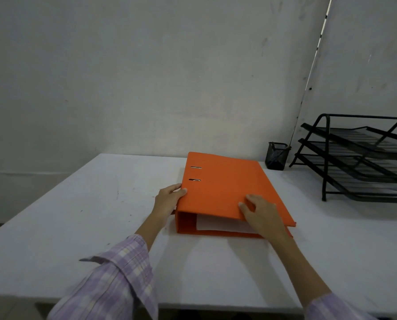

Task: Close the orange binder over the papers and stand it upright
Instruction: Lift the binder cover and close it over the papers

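Note:
The orange binder (225,188) lies flat near the middle of the white table (77,215), its cover folded down over white papers (218,225) that show at the near open end. Two slots mark the cover near the spine on the left. My left hand (168,199) grips the binder's spine edge at the near left corner, thumb on top. My right hand (261,212) rests on the cover near its front edge, fingers spread and pressing down.
A black mesh pen cup (276,155) stands behind the binder to the right. A black three-tier wire paper tray (359,158) fills the right rear of the table. A grey wall runs behind; the table's near edge is at the bottom.

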